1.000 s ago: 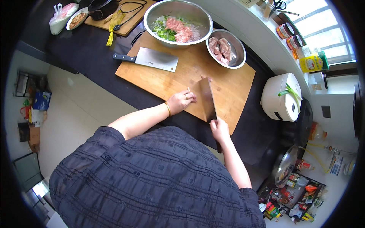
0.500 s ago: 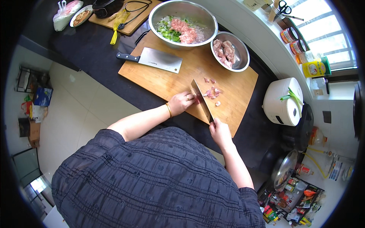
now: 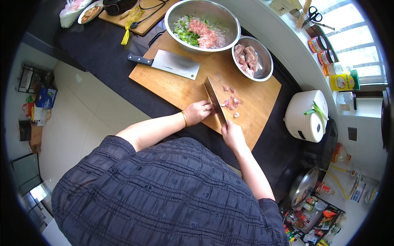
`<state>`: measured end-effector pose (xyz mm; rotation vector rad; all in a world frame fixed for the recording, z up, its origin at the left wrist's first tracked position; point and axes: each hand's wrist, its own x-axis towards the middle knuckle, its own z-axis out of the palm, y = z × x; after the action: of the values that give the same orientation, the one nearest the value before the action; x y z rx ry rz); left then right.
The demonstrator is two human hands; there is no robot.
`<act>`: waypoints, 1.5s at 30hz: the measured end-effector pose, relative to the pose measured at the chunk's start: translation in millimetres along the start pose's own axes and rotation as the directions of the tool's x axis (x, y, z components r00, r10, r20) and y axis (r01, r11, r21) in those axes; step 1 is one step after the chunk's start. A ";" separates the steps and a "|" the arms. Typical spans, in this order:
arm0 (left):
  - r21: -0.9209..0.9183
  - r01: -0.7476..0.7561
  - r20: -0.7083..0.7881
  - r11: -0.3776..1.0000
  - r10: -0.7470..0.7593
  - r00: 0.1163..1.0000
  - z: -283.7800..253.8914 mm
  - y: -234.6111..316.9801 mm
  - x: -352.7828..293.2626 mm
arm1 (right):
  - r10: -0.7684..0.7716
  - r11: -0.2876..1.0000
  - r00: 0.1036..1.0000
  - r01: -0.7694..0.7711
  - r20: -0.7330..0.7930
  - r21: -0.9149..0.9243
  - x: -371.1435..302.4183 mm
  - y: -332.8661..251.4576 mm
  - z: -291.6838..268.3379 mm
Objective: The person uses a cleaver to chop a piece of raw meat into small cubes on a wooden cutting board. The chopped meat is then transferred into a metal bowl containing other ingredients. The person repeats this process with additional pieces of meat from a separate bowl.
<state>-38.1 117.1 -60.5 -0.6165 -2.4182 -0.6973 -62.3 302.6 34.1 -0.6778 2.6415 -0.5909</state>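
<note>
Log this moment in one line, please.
right hand: holding cleaver | left hand: beside cleaver | small meat pieces: on cutting board | second cleaver: lying flat

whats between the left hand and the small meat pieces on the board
In the head view, the cleaver, held in the right hand, stands between the left hand and the small meat pieces.

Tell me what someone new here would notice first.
Probably the large steel bowl at the top, holding minced meat and chopped greens. Just below it, a black-handled cleaver lies on the wooden cutting board. Mid-picture, the right hand grips a second cleaver, the left hand close beside its blade.
</note>
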 end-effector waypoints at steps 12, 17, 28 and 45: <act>0.026 0.013 0.039 1.000 -0.014 0.999 0.8 -1.4 -3.3 | 0.034 0.996 0.999 -0.036 0.020 0.086 -26.1 20.8 6.9; 0.033 -0.015 0.029 0.999 0.014 0.999 -4.1 -4.8 2.6 | -0.020 0.992 0.997 0.029 -0.075 0.125 37.7 -5.1 21.5; 0.002 0.009 -0.007 1.000 -0.009 1.000 -5.1 -0.9 2.0 | 0.128 0.975 0.992 -0.124 -0.010 0.183 -39.5 33.2 2.1; 0.016 0.164 0.050 0.986 -0.165 0.985 -8.0 2.7 -6.9 | 0.028 0.992 0.999 -0.024 -0.032 0.127 -43.1 2.3 -13.7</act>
<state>-28.5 112.6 -58.0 -0.4376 -2.5406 -0.7413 -33.5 331.0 54.5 -0.5995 2.6129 -0.7613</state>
